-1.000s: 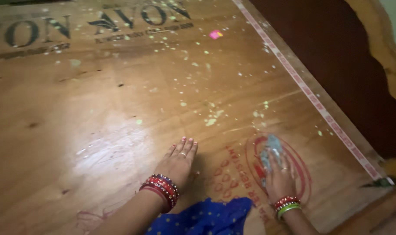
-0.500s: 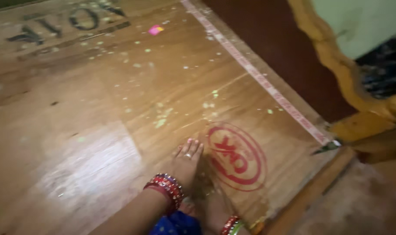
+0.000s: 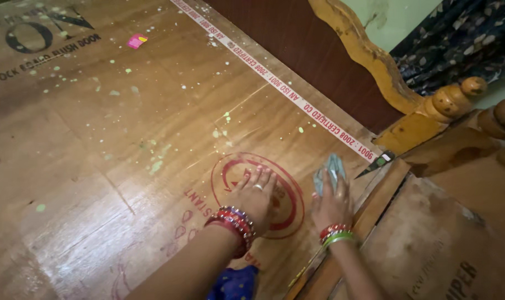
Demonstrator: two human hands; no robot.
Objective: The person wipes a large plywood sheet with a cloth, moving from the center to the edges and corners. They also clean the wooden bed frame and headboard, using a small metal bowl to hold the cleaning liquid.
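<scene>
At 5 o'clock on the plywood board (image 3: 124, 139), near its corner, I've got my right hand (image 3: 331, 204) pressing a small grey cloth (image 3: 328, 171) flat, left hand (image 3: 254, 197) splayed empty on the red round stamp (image 3: 222, 169), mid-wipe; next stroke, I judge, needs the paint flecks (image 3: 222, 125) at 11 o'clock.

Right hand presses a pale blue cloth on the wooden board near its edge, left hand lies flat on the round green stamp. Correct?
Not quite: the round stamp under the left hand is red, not green, as the head view shows. The rest holds: the right hand presses a pale blue cloth on the wooden board near its edge, and the left hand lies flat.
</scene>
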